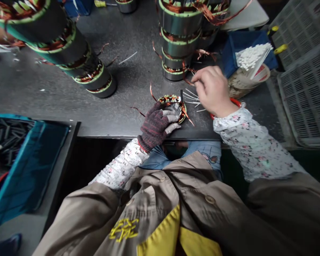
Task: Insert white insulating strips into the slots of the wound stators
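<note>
Head view: left hand (158, 123) clamped on copper-wound ring (170, 99); right hand (212, 89) apart from it, grip unclear.

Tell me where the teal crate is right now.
The teal crate is at the left of the head view, left of the gloved left hand, at the near edge of the worktable.

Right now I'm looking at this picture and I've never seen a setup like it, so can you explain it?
There is no machine: one head-worn camera looks down at the wearer's own hands. The gloved left hand holds a wire-wound stator on the dark worktop. The bare right hand pinches near copper wires; whether it grips one is unclear. Thin white tubes lie beside it. Beyond stand a left stack and right stack of similar parts.
</note>
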Tool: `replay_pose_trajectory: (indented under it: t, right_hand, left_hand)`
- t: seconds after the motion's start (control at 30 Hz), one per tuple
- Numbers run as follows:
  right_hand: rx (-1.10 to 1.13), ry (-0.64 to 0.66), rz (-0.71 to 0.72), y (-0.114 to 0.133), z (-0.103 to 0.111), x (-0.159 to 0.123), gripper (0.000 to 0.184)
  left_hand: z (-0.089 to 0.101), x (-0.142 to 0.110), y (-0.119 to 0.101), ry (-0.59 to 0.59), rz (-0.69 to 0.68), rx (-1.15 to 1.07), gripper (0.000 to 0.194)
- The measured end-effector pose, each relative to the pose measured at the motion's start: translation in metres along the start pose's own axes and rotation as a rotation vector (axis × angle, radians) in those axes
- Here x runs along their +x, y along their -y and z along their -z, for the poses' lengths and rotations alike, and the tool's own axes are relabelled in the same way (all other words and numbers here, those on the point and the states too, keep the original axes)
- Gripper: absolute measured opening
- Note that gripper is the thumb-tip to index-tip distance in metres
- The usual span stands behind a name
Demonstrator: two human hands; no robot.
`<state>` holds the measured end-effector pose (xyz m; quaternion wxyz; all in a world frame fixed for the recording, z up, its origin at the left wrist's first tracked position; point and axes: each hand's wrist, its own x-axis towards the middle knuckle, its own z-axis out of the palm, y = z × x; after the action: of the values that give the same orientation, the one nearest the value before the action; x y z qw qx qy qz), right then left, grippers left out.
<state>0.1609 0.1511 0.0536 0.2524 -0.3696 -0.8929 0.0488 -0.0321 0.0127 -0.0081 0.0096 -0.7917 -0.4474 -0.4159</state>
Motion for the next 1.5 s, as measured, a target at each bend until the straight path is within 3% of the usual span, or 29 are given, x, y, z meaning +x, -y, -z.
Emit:
replay_pose_trajectory:
  t: [0.1,0.17,0.3,0.43,0.53,0.63,0.73,0.8,0.87,0.97,1.03,1.17,1.33,1.5]
  right_hand:
    - [0.024,-0.043,0.006,0.006,0.005,-0.004,0.016]
    - [0.012,0.009,0.060,0.020,0.003,-0.001,0.010]
    - [-0.078,0.174,0.086,0.044,-0.015,0.017,0.017]
    - [-0.048,0.324,-0.064,0.041,-0.027,0.034,0.007]
    - [0.011,0.221,-0.132,0.027,-0.019,0.038,0.013]
    - [-0.103,0.077,-0.314,0.008,-0.001,0.033,0.024]
    - [-0.282,0.200,-0.431,0.000,0.016,0.023,0.038]
    - [-0.339,0.240,-0.375,0.008,0.024,0.017,0.045]
    - [-0.333,0.215,-0.217,0.023,0.026,0.014,0.040]
    - [-0.224,0.302,0.088,0.046,0.011,0.015,0.027]
    - [-0.162,0.397,0.186,0.052,-0.007,0.019,0.025]
    - [-0.064,0.420,0.067,0.039,-0.036,0.032,0.019]
    - [0.204,0.444,-0.046,0.020,-0.038,0.049,0.032]
    - [0.240,0.394,-0.095,0.014,-0.048,0.059,0.034]
  left_hand:
    - [-0.001,-0.001,-0.001,0.051,-0.011,0.109,0.016]
    - [-0.002,0.000,-0.001,0.075,-0.001,0.127,0.018]
    - [-0.003,0.000,-0.002,0.089,0.051,0.136,0.022]
    - [-0.003,0.000,-0.003,0.058,0.025,0.130,0.028]
    - [-0.001,0.001,-0.003,0.096,0.032,0.137,0.029]
    - [0.000,0.001,-0.003,0.127,0.044,0.121,0.028]
    - [0.001,0.000,-0.004,0.103,0.035,0.089,0.027]
    - [0.001,-0.001,-0.003,0.092,0.030,0.092,0.027]
    - [-0.001,-0.002,-0.002,0.081,0.023,0.099,0.027]
    - [-0.003,-0.004,0.001,0.072,0.014,0.077,0.024]
    - [-0.005,-0.004,0.003,0.081,0.018,0.054,0.024]
    - [-0.004,-0.003,0.001,0.056,0.022,0.063,0.025]
    - [-0.001,-0.003,-0.003,0.066,0.047,0.056,0.024]
    - [-0.002,-0.005,-0.002,0.106,0.073,0.079,0.025]
